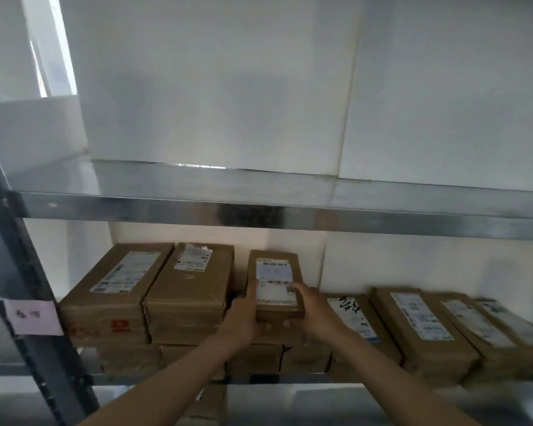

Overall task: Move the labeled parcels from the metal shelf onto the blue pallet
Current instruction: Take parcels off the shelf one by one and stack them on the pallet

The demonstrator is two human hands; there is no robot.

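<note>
Your left hand and right hand grip the top parcel by its sides — lift clear of the stack, then pull off the metal shelf.

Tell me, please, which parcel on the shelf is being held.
The narrow parcel in the middle: the left hand and right hand grip its near end; no other is touched.

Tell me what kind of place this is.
Probably a parcel storeroom or warehouse. A metal shelf carries many cardboard parcels with shipping labels, the left hand and right hand grip one small parcel, and a handwritten paper tag sticks on the shelf post.
</note>
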